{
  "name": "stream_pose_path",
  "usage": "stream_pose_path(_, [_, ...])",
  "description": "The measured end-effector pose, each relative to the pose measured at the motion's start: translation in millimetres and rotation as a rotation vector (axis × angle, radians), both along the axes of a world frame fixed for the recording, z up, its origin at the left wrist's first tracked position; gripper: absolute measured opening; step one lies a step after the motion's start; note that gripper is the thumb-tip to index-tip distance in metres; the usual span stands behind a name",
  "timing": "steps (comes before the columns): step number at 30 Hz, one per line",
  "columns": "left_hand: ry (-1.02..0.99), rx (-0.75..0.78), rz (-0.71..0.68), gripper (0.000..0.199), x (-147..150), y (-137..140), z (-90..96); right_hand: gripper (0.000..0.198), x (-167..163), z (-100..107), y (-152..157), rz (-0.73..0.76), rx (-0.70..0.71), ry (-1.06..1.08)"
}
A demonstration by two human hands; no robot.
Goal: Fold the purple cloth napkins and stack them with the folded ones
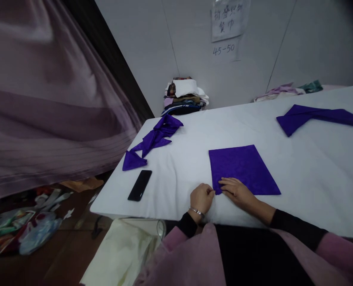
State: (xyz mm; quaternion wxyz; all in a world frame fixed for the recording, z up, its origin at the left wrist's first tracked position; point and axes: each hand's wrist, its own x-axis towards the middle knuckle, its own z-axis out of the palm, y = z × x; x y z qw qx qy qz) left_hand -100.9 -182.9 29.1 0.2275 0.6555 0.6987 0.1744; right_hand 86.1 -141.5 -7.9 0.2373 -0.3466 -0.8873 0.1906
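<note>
A purple cloth napkin (245, 169) lies flat as a folded square on the white-covered table (188, 159) in front of me. My left hand (202, 198), with a bracelet at the wrist, is closed in a pinch at the napkin's near left corner. Across the napkin's near left part my right hand (237, 192) lies flat, its fingers stretched out and pointing left. Two more purple cloths are on the table: a crumpled purple cloth (155, 137) at the far left and a long folded purple cloth (313, 115) at the far right.
A black phone (140, 185) lies near the table's left edge. Behind the table is a stack of folded clothes (185, 97) against the wall, with more fabric (284, 90) to its right. A pinkish curtain (51, 99) hangs at left, above bags (39, 234) on the floor.
</note>
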Motion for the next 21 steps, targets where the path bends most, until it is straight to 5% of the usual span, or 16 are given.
stream_pose_path(21, [0.024,0.013,-0.065,0.003,0.9,-4.7,1.7,0.02,-9.7,1.4,-4.3,-0.078,-0.009,-0.023])
